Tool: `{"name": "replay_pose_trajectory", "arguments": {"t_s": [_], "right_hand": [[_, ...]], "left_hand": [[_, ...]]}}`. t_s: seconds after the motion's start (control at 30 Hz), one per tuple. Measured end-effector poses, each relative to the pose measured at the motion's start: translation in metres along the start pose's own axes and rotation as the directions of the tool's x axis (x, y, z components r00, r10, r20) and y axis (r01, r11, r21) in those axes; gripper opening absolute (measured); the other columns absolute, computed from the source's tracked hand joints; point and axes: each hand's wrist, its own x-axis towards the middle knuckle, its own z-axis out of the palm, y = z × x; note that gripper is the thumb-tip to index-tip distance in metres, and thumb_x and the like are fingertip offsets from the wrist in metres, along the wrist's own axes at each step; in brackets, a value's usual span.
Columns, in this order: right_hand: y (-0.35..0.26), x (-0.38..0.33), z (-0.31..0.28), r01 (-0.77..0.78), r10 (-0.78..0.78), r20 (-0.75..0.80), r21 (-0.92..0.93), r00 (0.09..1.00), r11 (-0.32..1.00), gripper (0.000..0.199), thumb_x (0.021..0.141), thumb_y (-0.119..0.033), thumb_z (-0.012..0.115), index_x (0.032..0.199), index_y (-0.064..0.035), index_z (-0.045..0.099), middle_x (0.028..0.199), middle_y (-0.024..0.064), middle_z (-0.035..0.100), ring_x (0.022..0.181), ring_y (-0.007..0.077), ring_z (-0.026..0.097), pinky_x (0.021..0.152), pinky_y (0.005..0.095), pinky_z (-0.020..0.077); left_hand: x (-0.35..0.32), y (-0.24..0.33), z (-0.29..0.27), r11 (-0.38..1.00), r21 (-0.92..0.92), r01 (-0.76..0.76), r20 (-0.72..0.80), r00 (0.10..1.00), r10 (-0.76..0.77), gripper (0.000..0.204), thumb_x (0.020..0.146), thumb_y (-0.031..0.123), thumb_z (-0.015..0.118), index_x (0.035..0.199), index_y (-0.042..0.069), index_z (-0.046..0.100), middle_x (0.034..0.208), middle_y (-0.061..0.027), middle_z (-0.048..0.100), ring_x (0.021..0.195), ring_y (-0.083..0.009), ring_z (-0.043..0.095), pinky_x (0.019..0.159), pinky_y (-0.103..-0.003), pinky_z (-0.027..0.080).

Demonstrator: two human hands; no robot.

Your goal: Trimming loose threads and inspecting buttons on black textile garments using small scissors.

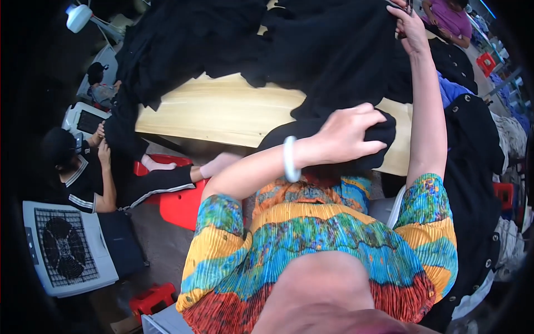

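My left hand (349, 132), with a pale bangle (291, 159) on its wrist, is over the near edge of a black cloth piece (328, 47). Its thumb and forefinger are spread apart, and nothing shows between them. At the upper right, my right arm is stretched far out. My right hand (413, 29) is closed round a slim dark tool (410, 6), partly hidden by the fingers; its exact kind is unclear. Black fabric also lies under and beside that hand. Pale wood of the table (222, 108) shows between the cloth's ragged edges.
On the left, a seated person (83, 167) in black holds dark cloth, feet on a red stool (181, 206). A fan unit (67, 245) stands below. Black garments with metal eyelets (473, 145) hang along my right side. Another person (449, 19) works at the upper right.
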Motion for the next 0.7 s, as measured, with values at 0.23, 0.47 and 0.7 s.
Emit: {"name": "replay_pose_trajectory", "arguments": {"t_s": [0.23,0.47,0.7], "right_hand": [[0.136,-0.001,-0.105,-0.242,0.070,-0.337,-0.501,0.939,0.831,0.030,0.069,-0.014,0.066,0.098,-0.0116,0.062,0.074,0.0018,0.059,0.058,0.0092,0.051,0.053,0.0226,0.0417],[0.150,-0.012,-0.112,0.173,-0.322,-0.077,-0.715,0.944,0.677,0.027,0.069,-0.006,0.062,0.095,-0.0007,0.059,0.081,0.0066,0.060,0.070,0.0148,0.056,0.064,0.0257,0.0468],[0.019,-0.063,0.057,0.477,-0.303,0.458,-0.335,0.836,0.812,0.031,0.070,-0.008,0.058,0.099,0.0018,0.056,0.093,0.0120,0.059,0.089,0.0203,0.056,0.081,0.0294,0.0436]], "left_hand": [[-0.022,-0.075,0.089,0.994,-0.101,0.045,0.305,0.952,-0.012,0.045,0.071,0.019,0.064,0.109,0.000,0.050,0.100,-0.0147,0.049,0.094,-0.0290,0.050,0.082,-0.033,0.041],[-0.029,-0.147,0.059,0.846,-0.101,0.523,-0.271,0.804,-0.530,0.017,0.077,0.017,0.059,0.081,0.001,0.056,0.073,-0.0137,0.057,0.066,-0.0239,0.058,0.059,-0.031,0.047],[0.042,-0.118,0.058,0.914,-0.218,0.342,-0.354,0.845,-0.401,0.054,0.069,0.029,0.067,0.103,-0.006,0.045,0.088,-0.0225,0.056,0.082,-0.0339,0.056,0.069,-0.036,0.045]]}}
